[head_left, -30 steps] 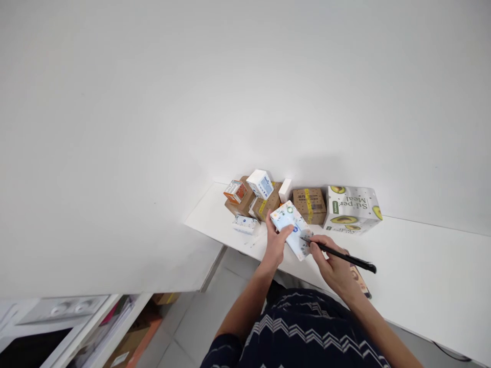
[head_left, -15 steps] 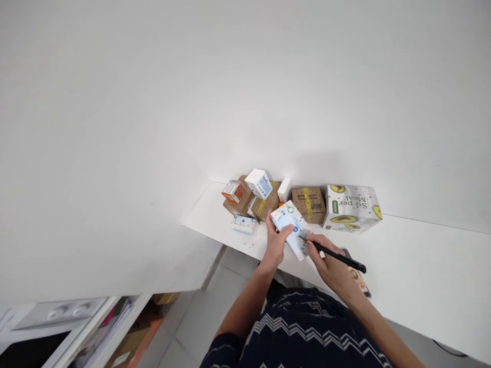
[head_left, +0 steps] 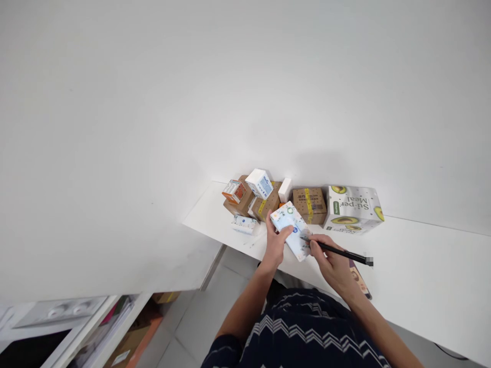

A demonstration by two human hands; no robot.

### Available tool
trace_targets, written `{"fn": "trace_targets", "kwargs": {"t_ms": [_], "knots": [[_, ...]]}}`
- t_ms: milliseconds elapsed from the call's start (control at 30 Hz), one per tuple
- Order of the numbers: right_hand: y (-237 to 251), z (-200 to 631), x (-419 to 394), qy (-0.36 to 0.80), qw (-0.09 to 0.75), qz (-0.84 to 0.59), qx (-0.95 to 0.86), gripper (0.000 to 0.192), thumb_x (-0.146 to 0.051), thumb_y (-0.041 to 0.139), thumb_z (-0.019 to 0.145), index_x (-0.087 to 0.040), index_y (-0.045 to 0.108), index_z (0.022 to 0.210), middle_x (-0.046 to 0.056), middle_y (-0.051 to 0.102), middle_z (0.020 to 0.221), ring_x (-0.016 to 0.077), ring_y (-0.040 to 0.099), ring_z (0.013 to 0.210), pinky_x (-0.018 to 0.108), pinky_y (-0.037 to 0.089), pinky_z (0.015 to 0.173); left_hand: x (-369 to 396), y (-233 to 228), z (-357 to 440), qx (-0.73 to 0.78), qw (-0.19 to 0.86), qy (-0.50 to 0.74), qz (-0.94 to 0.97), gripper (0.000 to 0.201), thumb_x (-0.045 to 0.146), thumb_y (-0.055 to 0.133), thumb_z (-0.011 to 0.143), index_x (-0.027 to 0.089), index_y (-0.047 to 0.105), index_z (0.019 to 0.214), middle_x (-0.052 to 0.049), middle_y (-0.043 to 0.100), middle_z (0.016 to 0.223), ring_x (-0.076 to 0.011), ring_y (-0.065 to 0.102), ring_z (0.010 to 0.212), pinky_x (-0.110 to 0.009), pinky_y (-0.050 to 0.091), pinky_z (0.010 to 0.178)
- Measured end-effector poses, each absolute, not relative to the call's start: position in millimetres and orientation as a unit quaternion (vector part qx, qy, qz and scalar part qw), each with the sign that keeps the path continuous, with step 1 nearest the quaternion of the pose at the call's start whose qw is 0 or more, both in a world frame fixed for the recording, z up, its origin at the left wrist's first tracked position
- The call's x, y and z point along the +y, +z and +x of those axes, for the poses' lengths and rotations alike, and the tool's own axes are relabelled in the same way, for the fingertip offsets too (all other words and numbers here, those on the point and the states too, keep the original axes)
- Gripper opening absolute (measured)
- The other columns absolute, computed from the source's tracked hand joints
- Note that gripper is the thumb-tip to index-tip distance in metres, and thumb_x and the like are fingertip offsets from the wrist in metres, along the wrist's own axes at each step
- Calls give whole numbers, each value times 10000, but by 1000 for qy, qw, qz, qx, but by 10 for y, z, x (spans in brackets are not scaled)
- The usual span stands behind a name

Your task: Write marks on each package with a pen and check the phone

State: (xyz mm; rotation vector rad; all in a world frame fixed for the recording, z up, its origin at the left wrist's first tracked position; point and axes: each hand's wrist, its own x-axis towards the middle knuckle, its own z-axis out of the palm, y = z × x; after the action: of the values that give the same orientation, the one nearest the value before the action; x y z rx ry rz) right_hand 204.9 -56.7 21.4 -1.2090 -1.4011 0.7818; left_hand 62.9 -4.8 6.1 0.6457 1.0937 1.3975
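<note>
Left hand [head_left: 276, 244] grips a flat rectangular packet [head_left: 291, 229], pale blue-white with small printed motifs and a glossy, slightly soft-looking wrapper. Thumb lies across the packet's upper face, fingers curled under its near long edge. The packet is held tilted just above the near edge of the white table [head_left: 422, 271], in front of the row of boxes.

Right hand [head_left: 333, 261] pinches a slim black pen [head_left: 337, 251] between thumb and forefingers, remaining fingers folded in. Pen tip touches the right end of the packet's face; the shaft runs out to the right, its far end blurred.

Behind the hands, against the wall:
- large white carton [head_left: 352, 208], matt print of avocado halves and lettering, rectangular, standing on the table.
- square brown corrugated box [head_left: 309, 203] with a yellow tape strip, just left of the carton.
- heap of smaller boxes further left: brown cardboard ones below, a blue-and-white cube [head_left: 260, 183] and an orange-and-white cube [head_left: 234, 191] on top, a plain white block [head_left: 284, 190] leaning between.
- small pale packet [head_left: 244, 224] lying flat in front of the heap.

A thin dark printed object [head_left: 359, 278] lies on the table partly under the right wrist; its kind cannot be told.
</note>
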Motion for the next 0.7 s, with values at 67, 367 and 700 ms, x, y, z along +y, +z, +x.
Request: {"fn": "trace_targets", "kwargs": {"t_ms": [67,367,700], "knots": [[210,2060,-571,377,585,-504,-511,125,-343,540,912,-245,617,914,6,627,685,168,572,597,300,458,567,-36,61,623,474,582,604,268,884,266,818,616,294,367,1376,-78,603,1244,-254,599,1091,-376,473,926],[-707,2353,-224,453,263,-646,-556,306,-423,399,956,-210,576,829,16,640,671,160,590,577,302,472,621,47,108,539,493,556,620,253,867,265,806,633,328,363,1375,-65,588,1264,-257,567,1162,-385,474,957],[-1869,2393,-189,404,-2,-716,-569,267,-343,589,909,-143,618,1084,73,665,1049,200,645,921,404,514,829,37,51,527,497,563,613,245,895,284,802,649,319,328,1408,-78,602,1235,-237,609,1072,-355,508,879]]}}
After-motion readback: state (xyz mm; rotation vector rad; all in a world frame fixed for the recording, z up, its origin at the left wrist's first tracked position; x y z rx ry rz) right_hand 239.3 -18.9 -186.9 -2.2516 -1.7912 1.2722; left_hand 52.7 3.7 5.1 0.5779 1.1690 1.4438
